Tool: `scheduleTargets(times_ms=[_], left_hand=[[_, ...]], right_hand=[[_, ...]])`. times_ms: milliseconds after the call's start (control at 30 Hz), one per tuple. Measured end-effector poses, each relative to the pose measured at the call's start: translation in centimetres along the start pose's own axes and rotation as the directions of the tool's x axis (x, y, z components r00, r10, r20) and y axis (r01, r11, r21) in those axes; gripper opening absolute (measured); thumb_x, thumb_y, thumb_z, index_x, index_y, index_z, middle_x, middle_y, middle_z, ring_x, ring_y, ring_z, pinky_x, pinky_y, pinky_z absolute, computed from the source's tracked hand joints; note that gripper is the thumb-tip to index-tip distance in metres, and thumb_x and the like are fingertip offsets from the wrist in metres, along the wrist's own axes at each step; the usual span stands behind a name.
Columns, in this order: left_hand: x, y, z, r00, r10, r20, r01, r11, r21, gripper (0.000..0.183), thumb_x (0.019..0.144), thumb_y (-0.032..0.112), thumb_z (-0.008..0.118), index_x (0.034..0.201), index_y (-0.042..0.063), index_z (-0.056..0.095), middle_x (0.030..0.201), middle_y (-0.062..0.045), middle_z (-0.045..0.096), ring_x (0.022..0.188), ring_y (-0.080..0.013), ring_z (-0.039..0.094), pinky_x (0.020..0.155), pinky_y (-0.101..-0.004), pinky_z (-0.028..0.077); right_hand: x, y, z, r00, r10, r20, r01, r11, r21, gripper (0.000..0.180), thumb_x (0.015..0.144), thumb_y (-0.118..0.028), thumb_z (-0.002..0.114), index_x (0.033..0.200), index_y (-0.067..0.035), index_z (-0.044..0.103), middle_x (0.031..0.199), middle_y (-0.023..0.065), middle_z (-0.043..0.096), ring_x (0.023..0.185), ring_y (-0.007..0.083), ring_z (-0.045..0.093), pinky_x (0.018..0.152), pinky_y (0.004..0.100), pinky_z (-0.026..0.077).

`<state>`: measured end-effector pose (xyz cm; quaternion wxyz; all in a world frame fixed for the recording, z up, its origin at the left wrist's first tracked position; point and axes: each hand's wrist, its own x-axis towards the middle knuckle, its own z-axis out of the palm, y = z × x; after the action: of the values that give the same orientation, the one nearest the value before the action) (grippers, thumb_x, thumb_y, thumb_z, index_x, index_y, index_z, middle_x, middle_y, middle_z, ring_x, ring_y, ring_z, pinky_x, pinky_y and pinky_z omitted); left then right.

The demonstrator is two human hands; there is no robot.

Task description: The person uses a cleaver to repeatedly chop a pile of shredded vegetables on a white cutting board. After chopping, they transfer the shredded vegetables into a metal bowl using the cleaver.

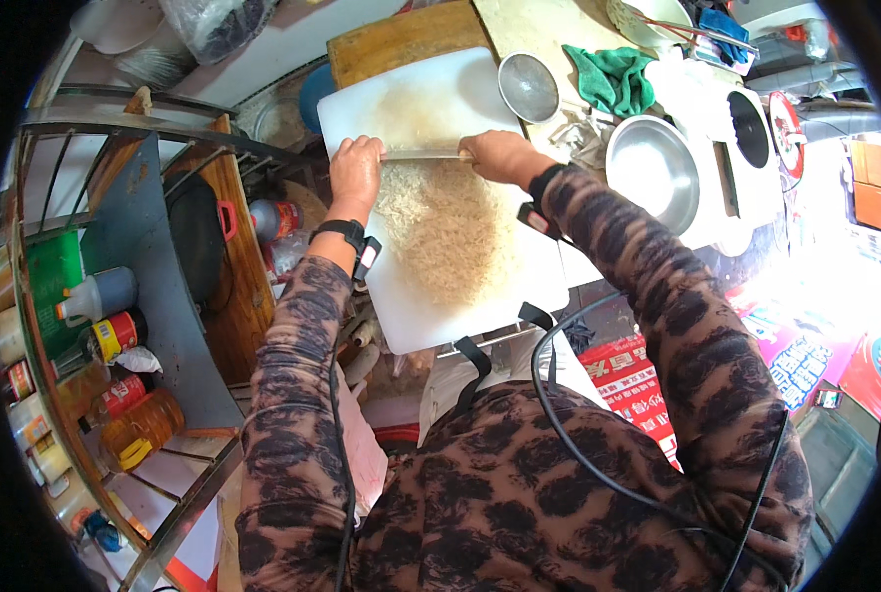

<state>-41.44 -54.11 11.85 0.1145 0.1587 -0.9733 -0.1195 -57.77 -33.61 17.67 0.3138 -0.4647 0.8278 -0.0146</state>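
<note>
A knife (422,155) lies crosswise over a white cutting board (411,329), its blade seen nearly edge-on. My right hand (505,154) is closed around its handle on the right. At the blade's far left end, my left hand (356,174) grips or presses it with curled fingers. Just on the near side of the blade spreads a heap of pale, finely chopped food (448,237), whose kind I cannot tell. Beyond the blade, a thin beige residue coats the board. The blade's lower edge is hidden from this angle.
Right of the board are a round mesh strainer (527,87), a green cloth (610,78), a steel basin (651,174) and a bowl (647,22) with chopsticks. A metal rack (188,473) with bottles stands left. A black cable (559,399) crosses my front.
</note>
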Motion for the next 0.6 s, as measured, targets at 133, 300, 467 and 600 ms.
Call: scheduleTargets(times_ms=[133,300,467,600], left_hand=[[0.1,-1.0,-0.5,1.000,-0.026,0.016,0.028,0.993,-0.114,0.013,0.074,0.004,0.073,0.082,0.014,0.068,0.086,-0.004,0.067,0.084,-0.0302,0.062,0.075,-0.0414,0.052],[0.5,-0.6,-0.3,0.995,-0.102,0.019,0.103,0.992,-0.072,0.010,0.077,0.009,0.075,0.082,0.013,0.068,0.085,-0.005,0.067,0.085,-0.0309,0.062,0.075,-0.0421,0.052],[1.1,0.0,-0.9,0.995,-0.036,0.094,0.034,0.999,0.021,0.006,0.079,0.012,0.073,0.084,0.012,0.069,0.086,-0.006,0.066,0.087,-0.0310,0.062,0.075,-0.0431,0.052],[0.6,0.0,-1.4,0.992,-0.074,0.104,0.083,0.993,-0.086,0.006,0.078,0.012,0.075,0.080,0.012,0.069,0.084,-0.006,0.067,0.085,-0.0310,0.063,0.073,-0.0422,0.051]], right_hand=[[0.7,-0.1,-0.1,0.994,-0.079,-0.069,0.077,0.997,-0.022,0.023,0.083,-0.011,0.060,0.103,-0.010,0.072,0.099,0.0155,0.072,0.096,0.0348,0.069,0.082,0.0456,0.055],[1.9,0.5,-1.3,0.994,-0.076,-0.079,0.070,0.995,-0.070,0.022,0.087,-0.016,0.060,0.104,-0.012,0.073,0.101,0.0152,0.072,0.096,0.0342,0.070,0.081,0.0453,0.055],[1.1,1.2,-0.9,0.997,-0.076,0.008,0.076,0.997,0.034,0.027,0.087,-0.016,0.059,0.112,-0.015,0.070,0.106,0.0138,0.071,0.102,0.0333,0.068,0.087,0.0442,0.053],[1.0,1.0,-0.5,0.998,-0.048,0.031,0.048,0.999,-0.014,0.027,0.085,-0.014,0.059,0.109,-0.012,0.071,0.104,0.0146,0.072,0.101,0.0336,0.068,0.086,0.0444,0.053]])
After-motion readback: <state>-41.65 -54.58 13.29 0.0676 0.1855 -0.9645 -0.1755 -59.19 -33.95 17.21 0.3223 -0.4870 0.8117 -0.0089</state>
